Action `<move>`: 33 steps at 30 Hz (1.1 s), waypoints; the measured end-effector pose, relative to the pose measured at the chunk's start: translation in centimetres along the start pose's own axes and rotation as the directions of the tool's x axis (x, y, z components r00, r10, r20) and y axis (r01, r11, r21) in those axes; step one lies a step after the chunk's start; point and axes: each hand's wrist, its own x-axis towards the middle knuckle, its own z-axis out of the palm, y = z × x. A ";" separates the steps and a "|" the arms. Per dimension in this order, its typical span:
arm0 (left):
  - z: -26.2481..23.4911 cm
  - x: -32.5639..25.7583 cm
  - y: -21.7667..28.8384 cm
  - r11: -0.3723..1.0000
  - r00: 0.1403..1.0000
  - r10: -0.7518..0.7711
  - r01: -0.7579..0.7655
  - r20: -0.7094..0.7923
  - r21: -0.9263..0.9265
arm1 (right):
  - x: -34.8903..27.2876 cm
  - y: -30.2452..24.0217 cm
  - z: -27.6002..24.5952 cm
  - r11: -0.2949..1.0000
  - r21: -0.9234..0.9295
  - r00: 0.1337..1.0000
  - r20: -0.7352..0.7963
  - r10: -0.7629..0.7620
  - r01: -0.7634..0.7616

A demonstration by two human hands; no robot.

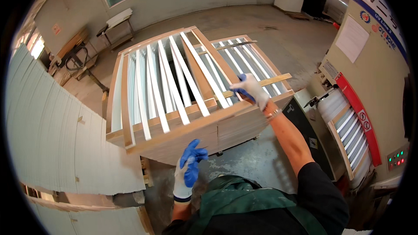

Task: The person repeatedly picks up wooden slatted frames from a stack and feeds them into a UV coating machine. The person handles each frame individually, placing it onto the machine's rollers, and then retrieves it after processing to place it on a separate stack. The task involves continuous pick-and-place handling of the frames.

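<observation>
A large wooden-edged panel frame with white slats (pixel 204 121) lies at a slant over a stack of similar panels (pixel 244 128). My right hand (pixel 252 90), in a white glove with blue on the fingers, is closed around the frame's right side near its front corner. Below the front rail, my left hand (pixel 190 169) is raised in a matching glove. Its fingers are apart and it touches nothing. Close to my right hand, a thin wooden strip (pixel 278 79) lies across the right-hand slatted panels. The fingertips of my right hand are partly hidden.
Tall stacks of pale sheets (pixel 43 126) stand close on my left. At right is a beige machine (pixel 344 78) with a red guard bar (pixel 357 113); another slatted panel (pixel 352 135) sits at its opening. A small table (pixel 117 24) stands by the back wall.
</observation>
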 end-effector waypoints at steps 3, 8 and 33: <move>0.4 -0.2 0.6 0.984 0.998 0.018 -0.007 -0.060 0.180 | -5.8 2.4 -4.6 0.991 0.110 0.995 -0.069 -0.067 0.074; 4.0 -0.5 0.2 0.982 0.992 -0.122 0.118 0.013 0.148 | -18.3 4.6 -11.2 0.997 -0.075 0.942 -0.333 -0.044 0.020; 1.4 8.5 -2.6 0.604 0.120 -0.705 0.619 0.699 0.502 | -48.6 8.7 17.0 0.973 0.086 -0.145 -0.988 0.056 -0.214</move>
